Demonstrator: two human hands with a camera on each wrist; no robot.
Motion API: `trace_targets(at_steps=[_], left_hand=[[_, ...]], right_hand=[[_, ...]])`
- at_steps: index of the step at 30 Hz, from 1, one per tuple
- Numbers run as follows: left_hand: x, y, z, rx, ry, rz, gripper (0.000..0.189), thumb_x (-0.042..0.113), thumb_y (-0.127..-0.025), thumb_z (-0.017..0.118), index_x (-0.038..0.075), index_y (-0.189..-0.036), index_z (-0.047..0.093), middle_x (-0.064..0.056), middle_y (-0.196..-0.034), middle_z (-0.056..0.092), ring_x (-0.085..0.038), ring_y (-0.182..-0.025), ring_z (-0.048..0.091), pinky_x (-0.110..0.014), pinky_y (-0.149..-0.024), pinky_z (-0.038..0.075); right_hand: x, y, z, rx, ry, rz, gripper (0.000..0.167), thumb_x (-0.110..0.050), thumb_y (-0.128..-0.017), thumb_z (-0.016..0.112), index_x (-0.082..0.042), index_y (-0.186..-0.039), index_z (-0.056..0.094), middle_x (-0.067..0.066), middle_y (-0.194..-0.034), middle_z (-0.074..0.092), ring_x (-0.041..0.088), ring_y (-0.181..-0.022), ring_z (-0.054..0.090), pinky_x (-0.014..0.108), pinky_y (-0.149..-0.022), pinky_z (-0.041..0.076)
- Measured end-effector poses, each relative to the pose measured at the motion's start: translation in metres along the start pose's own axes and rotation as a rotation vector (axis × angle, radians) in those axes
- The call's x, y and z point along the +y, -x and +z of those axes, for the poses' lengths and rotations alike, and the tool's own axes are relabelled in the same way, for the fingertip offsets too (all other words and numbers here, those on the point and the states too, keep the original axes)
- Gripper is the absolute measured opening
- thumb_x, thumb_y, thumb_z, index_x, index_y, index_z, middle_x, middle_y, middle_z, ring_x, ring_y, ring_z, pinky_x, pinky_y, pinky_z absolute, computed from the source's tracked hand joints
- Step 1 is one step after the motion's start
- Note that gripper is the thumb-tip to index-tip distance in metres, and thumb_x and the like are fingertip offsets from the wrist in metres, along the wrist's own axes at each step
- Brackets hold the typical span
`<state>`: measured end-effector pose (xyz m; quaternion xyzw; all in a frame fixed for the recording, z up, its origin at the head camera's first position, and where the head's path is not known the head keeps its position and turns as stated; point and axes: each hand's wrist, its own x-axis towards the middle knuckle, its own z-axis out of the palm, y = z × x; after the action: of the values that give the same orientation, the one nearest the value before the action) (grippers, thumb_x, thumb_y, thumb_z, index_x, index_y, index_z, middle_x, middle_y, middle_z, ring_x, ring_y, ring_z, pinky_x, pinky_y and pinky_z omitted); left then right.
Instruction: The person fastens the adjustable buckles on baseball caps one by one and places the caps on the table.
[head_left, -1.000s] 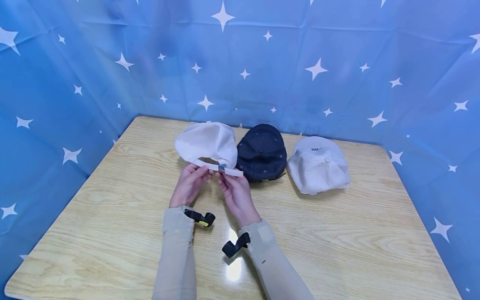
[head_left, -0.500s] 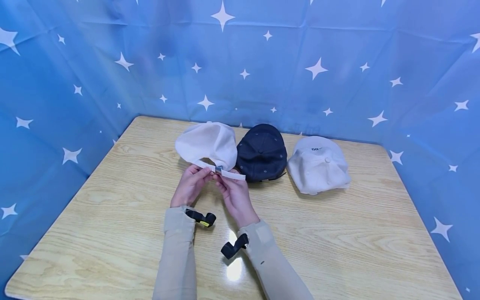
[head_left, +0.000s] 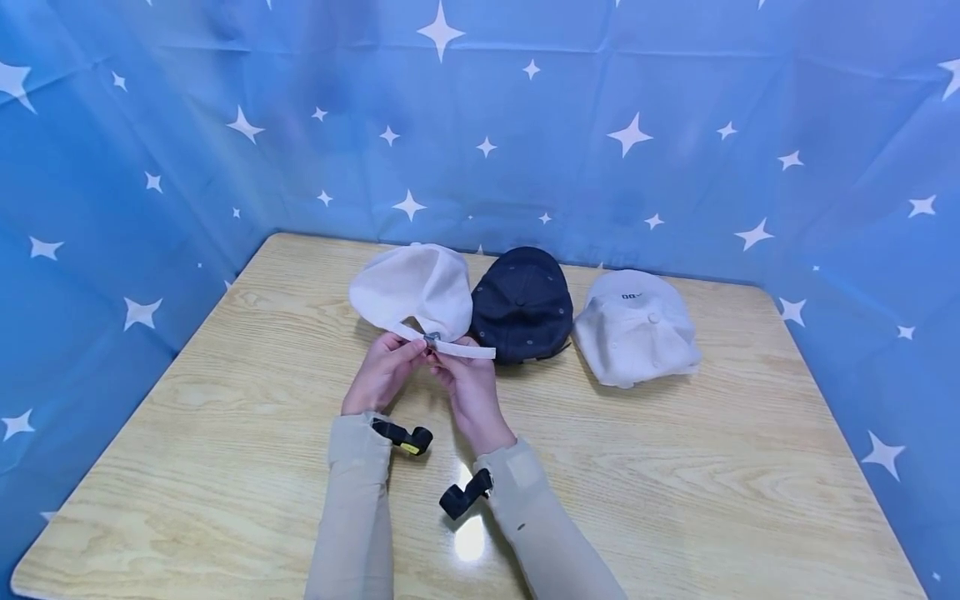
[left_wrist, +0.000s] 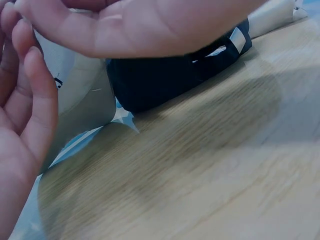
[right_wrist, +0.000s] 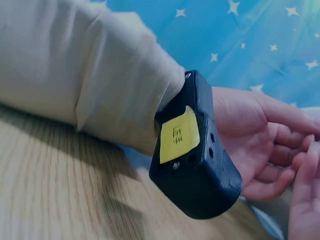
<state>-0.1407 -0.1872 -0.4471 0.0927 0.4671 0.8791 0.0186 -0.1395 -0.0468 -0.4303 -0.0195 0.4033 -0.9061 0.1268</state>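
Observation:
At the back left of the table lies a white cap [head_left: 412, 287], its rear opening facing me. My left hand [head_left: 380, 377] pinches the cap's strap beside a small metal buckle [head_left: 432, 337]. With thumb and fingers, my right hand [head_left: 474, 396] grips the strap just right of that buckle. The strap's free end [head_left: 480, 352] sticks out to the right above the right hand. In the left wrist view the fingertips meet near the upper left corner, and the strap is hidden there. The right wrist view shows the left hand [right_wrist: 245, 135] with curled fingers.
A dark navy cap [head_left: 522, 304] sits right beside the white one. Further right lies an off-white cap [head_left: 637, 329] with small dark lettering. The wooden table [head_left: 675, 483] meets a blue star-patterned curtain [head_left: 555, 108]. Each wrist carries a black camera [head_left: 465, 494].
The buckle has shifted left along the strap, and the free end reaches further right and slightly lower. Both hands keep their hold, with the right hand a little further left.

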Motion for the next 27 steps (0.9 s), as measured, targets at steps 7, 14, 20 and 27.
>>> trace_targets(at_steps=[7,14,20,27], left_hand=[[0.002,0.0,0.0,0.007,0.01,0.018,0.006,0.004,-0.083,0.061,0.004,-0.088,0.061,-0.006,-0.087,0.06,-0.015,-0.077,0.058,-0.027,-0.076,0.047],[0.003,0.001,0.001,0.046,0.029,0.039,0.007,0.003,-0.082,0.061,0.005,-0.088,0.062,-0.004,-0.088,0.06,-0.014,-0.079,0.057,-0.025,-0.076,0.046],[0.004,0.002,0.0,0.036,0.027,0.024,0.007,0.002,-0.083,0.06,0.005,-0.089,0.062,-0.006,-0.088,0.061,-0.015,-0.08,0.058,-0.026,-0.077,0.047],[0.005,0.002,-0.001,0.037,0.023,0.017,0.007,0.0,-0.084,0.058,0.004,-0.089,0.062,-0.006,-0.088,0.06,-0.015,-0.079,0.058,-0.026,-0.077,0.047]], right_hand=[[0.019,-0.012,-0.015,-0.116,0.123,-0.123,0.02,-0.007,-0.081,0.063,-0.002,-0.099,0.054,0.012,-0.096,0.062,0.016,-0.079,0.061,0.026,-0.062,0.05],[0.012,-0.007,-0.008,-0.162,0.197,-0.075,0.036,-0.018,-0.08,0.067,-0.003,-0.108,0.05,0.008,-0.097,0.06,0.016,-0.084,0.058,0.026,-0.063,0.049],[0.002,-0.001,0.0,-0.106,0.192,-0.034,0.028,-0.016,-0.079,0.068,-0.004,-0.1,0.054,0.006,-0.093,0.062,0.015,-0.081,0.058,0.026,-0.064,0.048],[0.023,-0.015,-0.018,-0.075,0.258,-0.09,0.04,-0.03,-0.074,0.072,-0.003,-0.101,0.057,0.01,-0.093,0.063,0.015,-0.079,0.059,0.026,-0.062,0.048]])
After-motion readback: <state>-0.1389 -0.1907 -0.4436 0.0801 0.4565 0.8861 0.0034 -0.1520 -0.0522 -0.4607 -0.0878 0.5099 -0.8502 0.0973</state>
